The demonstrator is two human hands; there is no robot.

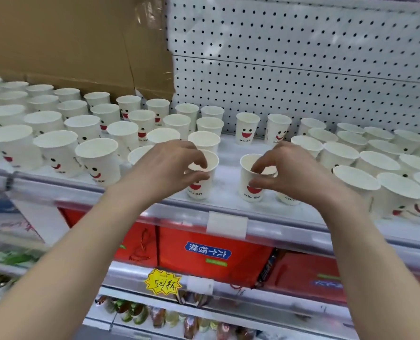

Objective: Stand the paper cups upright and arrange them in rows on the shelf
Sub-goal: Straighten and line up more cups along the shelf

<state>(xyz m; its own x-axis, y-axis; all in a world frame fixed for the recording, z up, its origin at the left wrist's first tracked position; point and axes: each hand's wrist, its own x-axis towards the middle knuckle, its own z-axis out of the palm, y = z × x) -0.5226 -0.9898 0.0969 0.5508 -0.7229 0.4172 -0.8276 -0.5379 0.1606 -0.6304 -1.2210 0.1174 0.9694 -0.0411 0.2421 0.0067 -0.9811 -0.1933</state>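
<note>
gripping the rim of a white paper cup with a red smiling face [202,186], the left hand [167,168] is curling thumb and fingers round it. the right hand [290,175] is pinching the rim of a second smiling-face paper cup [249,190], just beside at three o'clock. both cups are standing upright near the front edge of the white metal shelf [228,165]. rows of matching cups [98,160] are standing at nine and three o'clock, with a white perforated back panel [302,69] at twelve o'clock.

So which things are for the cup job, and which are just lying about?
For the job: left hand gripping left cup; right hand gripping right cup; cup rows; shelf.
Just lying about: cardboard; pegboard; red boxes; yellow price tag.
</note>
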